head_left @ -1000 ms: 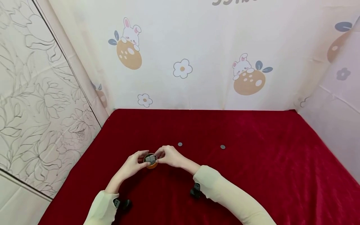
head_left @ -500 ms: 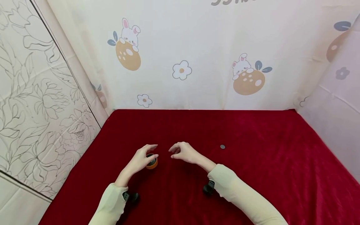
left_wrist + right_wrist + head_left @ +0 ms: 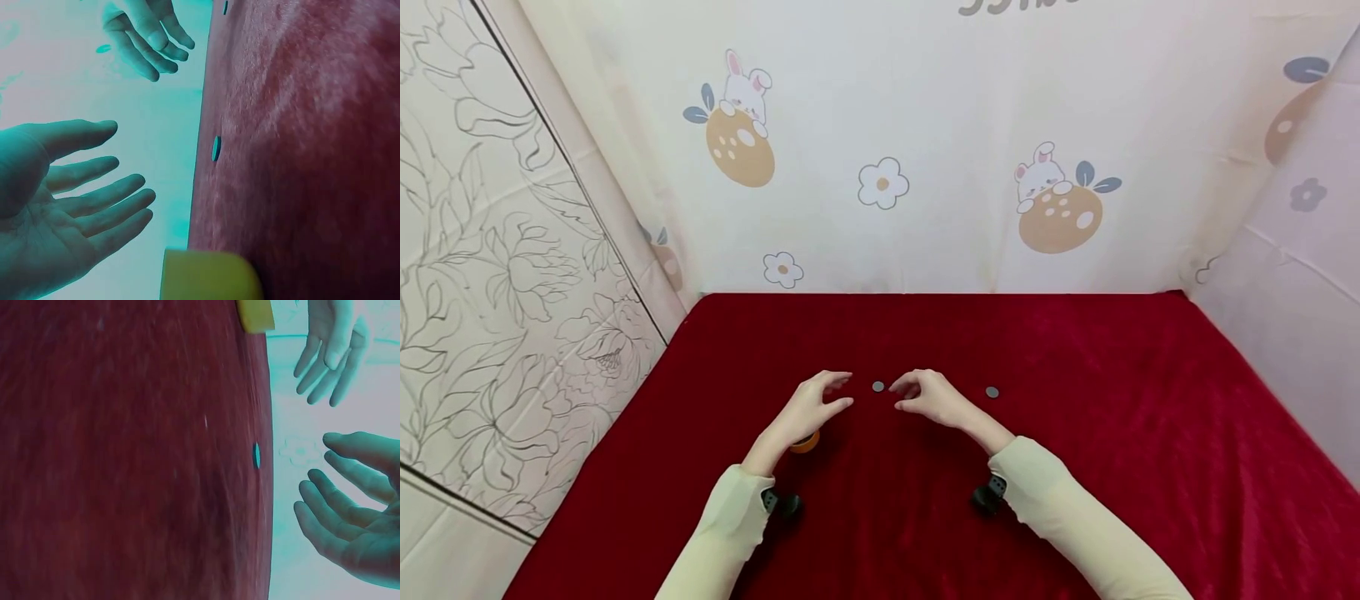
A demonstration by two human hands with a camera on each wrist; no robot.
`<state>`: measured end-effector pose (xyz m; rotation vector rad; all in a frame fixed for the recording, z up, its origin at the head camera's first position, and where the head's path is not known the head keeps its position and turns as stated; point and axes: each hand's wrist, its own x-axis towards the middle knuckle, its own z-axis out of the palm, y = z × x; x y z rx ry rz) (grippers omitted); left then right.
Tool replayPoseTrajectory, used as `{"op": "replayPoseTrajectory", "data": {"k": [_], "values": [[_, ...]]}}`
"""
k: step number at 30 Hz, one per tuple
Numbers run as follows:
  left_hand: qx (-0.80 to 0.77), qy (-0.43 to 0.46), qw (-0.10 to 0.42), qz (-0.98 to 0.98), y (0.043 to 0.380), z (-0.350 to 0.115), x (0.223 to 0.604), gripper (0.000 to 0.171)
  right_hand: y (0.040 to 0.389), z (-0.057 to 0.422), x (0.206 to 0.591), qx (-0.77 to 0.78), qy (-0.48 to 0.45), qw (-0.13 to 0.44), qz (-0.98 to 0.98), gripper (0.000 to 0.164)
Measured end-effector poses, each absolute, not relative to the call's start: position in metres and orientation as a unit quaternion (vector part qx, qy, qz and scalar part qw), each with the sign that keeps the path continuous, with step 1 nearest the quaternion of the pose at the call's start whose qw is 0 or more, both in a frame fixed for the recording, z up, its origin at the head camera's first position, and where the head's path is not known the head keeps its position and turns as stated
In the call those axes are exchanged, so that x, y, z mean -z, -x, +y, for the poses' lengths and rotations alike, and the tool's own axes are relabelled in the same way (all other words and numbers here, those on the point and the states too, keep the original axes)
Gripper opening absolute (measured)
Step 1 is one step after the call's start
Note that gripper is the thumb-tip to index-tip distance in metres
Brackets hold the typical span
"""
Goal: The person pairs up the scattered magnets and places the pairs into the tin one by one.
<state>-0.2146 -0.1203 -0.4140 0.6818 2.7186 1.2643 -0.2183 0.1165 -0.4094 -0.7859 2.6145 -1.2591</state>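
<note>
A small grey disc (image 3: 878, 387) lies on the red cloth between my two hands in the head view. On its left, my left hand (image 3: 811, 408) hovers with fingers relaxed and thumb apart, holding nothing. Just to the disc's right is my right hand (image 3: 934, 398), fingers loosely bent and nothing in them. A second grey disc (image 3: 992, 392) rests farther right, beyond the right hand. The round orange container (image 3: 805, 443) stands behind the left wrist, which hides its opening. It shows as a yellow shape (image 3: 209, 275) at the bottom of the left wrist view.
Red velvet cloth (image 3: 1075, 467) covers the table. A pale curtain (image 3: 955, 108) with printed rabbits hangs behind its far edge. A floral panel (image 3: 512, 250) stands along the left side. Dark wrist cameras (image 3: 988, 497) sit on both sleeves.
Both hands have left the orange container, where the right fingers were at the grey blocks in its opening, and moved right, to either side of the nearer disc. The container stays in place.
</note>
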Motion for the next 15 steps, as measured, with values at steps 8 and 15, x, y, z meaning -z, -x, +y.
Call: {"op": "replayPoseTrajectory", "data": {"k": [8,15], "values": [[-0.410,-0.233,0.048,0.880,0.225,-0.108,0.417,0.041,0.222,0.146,0.405,0.407,0.242,0.048,0.879,0.026],[-0.405,-0.233,0.059,0.882,0.233,-0.100,0.421,0.040,0.227,0.172,0.405,0.394,0.230,0.029,0.889,0.026]]}}
